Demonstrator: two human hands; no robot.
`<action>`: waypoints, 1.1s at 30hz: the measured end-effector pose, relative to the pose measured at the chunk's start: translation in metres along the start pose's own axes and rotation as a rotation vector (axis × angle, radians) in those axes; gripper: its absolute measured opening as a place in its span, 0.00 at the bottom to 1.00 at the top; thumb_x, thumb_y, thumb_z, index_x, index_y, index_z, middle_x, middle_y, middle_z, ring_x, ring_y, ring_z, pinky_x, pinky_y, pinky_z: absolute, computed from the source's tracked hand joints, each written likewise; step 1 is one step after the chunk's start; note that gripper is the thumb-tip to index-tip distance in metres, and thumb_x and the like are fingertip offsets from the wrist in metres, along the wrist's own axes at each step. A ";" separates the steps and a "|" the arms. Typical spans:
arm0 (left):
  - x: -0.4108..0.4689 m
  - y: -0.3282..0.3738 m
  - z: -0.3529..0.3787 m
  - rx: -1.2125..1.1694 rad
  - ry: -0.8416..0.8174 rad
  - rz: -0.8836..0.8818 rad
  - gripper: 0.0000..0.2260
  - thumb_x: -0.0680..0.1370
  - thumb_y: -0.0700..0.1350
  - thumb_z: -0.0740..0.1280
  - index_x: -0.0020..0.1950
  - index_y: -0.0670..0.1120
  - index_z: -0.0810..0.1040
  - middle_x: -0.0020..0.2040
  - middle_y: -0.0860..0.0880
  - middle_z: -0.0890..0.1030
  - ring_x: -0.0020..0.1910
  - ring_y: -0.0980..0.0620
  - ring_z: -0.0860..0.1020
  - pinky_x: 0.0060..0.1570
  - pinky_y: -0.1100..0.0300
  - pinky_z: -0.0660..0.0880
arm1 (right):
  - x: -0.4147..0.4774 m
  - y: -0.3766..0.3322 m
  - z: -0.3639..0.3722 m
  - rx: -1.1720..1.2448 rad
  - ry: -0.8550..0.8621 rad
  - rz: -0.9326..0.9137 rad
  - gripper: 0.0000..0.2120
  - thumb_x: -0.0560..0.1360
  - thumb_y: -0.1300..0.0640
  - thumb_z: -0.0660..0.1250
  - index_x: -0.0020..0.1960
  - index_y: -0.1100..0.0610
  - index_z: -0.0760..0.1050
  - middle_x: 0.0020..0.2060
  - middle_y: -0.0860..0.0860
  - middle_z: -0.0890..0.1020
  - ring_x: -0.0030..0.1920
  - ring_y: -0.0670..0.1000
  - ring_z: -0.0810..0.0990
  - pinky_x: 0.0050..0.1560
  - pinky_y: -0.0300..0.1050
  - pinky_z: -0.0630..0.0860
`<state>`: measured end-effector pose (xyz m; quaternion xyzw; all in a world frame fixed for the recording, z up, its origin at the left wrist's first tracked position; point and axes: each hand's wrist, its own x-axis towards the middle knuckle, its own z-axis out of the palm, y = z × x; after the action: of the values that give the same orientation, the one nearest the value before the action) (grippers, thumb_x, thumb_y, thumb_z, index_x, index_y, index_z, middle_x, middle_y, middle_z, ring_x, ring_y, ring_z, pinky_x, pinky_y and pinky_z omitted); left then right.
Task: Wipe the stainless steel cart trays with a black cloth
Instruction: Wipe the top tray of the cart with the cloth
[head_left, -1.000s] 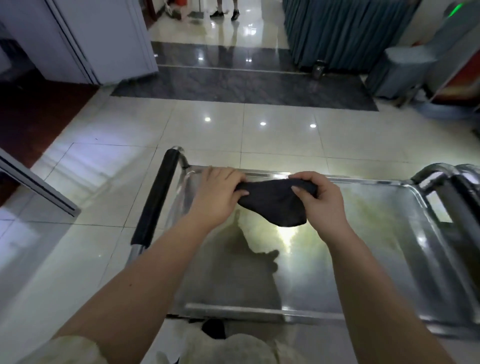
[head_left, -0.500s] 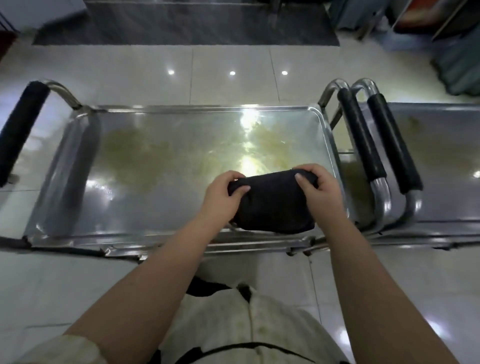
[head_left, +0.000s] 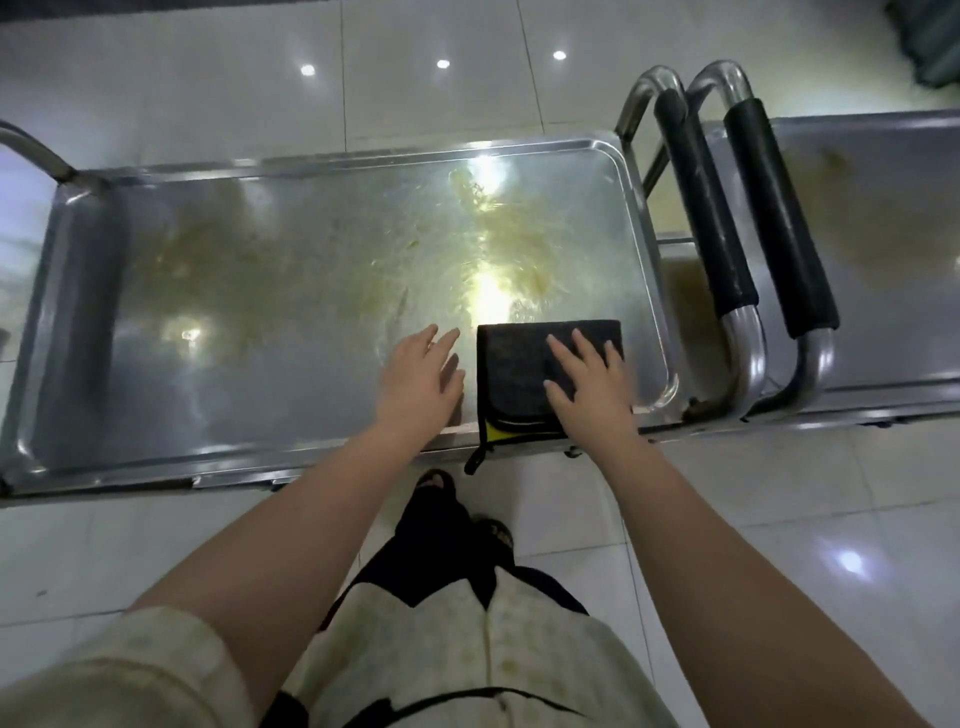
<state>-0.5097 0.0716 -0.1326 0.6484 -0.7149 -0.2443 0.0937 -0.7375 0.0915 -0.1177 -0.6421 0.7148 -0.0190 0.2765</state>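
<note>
A stainless steel cart tray (head_left: 249, 291) stretches across the view, its surface smeared with yellowish streaks. A folded black cloth (head_left: 519, 374) with a yellow edge lies flat in the tray's near right corner and overhangs the front rim. My right hand (head_left: 589, 382) presses on the cloth with straight fingers. Just left of the cloth is my left hand (head_left: 421, 382), fingers straight, over the bare tray and apart from the cloth.
A second steel cart tray (head_left: 883, 249) stands to the right. Two black-padded handles (head_left: 748, 218) sit between the trays. Another handle (head_left: 36, 150) rises at the far left. Glossy white floor tiles (head_left: 208, 67) surround the carts.
The cloth, earlier held up by both hands, now lies flat on the tray. My left hand has let go and moved left. My right hand has flattened on top.
</note>
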 end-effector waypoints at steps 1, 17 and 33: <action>-0.001 -0.010 -0.001 0.096 -0.026 0.022 0.24 0.83 0.53 0.58 0.78 0.52 0.61 0.78 0.45 0.61 0.76 0.42 0.57 0.74 0.45 0.58 | 0.001 -0.002 0.008 -0.059 -0.037 -0.007 0.27 0.81 0.42 0.55 0.78 0.37 0.50 0.80 0.45 0.48 0.78 0.60 0.42 0.76 0.59 0.40; 0.138 -0.041 -0.014 0.360 -0.180 0.038 0.26 0.82 0.63 0.41 0.78 0.62 0.39 0.80 0.49 0.36 0.76 0.39 0.31 0.72 0.33 0.37 | 0.029 -0.007 0.043 -0.362 -0.045 0.118 0.35 0.70 0.23 0.32 0.73 0.32 0.28 0.76 0.42 0.32 0.74 0.66 0.29 0.63 0.71 0.22; 0.163 -0.060 0.008 0.361 -0.016 0.027 0.25 0.81 0.65 0.38 0.78 0.65 0.44 0.81 0.51 0.47 0.79 0.40 0.43 0.69 0.29 0.36 | 0.216 -0.050 -0.004 -0.352 0.045 -0.043 0.34 0.72 0.25 0.37 0.75 0.32 0.33 0.79 0.47 0.36 0.73 0.71 0.31 0.64 0.77 0.30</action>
<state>-0.4833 -0.0872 -0.1973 0.6430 -0.7566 -0.1160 -0.0267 -0.6991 -0.1193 -0.1755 -0.6951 0.6992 0.0862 0.1433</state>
